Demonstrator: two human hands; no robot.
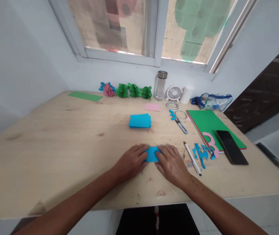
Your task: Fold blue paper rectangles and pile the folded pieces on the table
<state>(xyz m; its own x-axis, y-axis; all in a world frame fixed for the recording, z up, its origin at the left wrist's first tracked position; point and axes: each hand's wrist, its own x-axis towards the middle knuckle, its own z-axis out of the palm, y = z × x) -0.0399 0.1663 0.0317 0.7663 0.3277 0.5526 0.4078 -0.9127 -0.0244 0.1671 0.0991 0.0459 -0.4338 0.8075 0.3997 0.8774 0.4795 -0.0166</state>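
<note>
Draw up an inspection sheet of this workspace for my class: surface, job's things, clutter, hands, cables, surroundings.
Surface: pale wooden table with darker marks.
Job's things: small blue paper between the hands; blue paper stack beyond it.
Clutter: white pen, blue scraps, snips, phone partly over a green sheet.
Hands: left hand and right hand have fingers on the small blue paper, at opposite sides.
Cables: none certain; a pale line beside the fan is too small to tell.
Surroundings: window above the table's far side; white wall.
</note>
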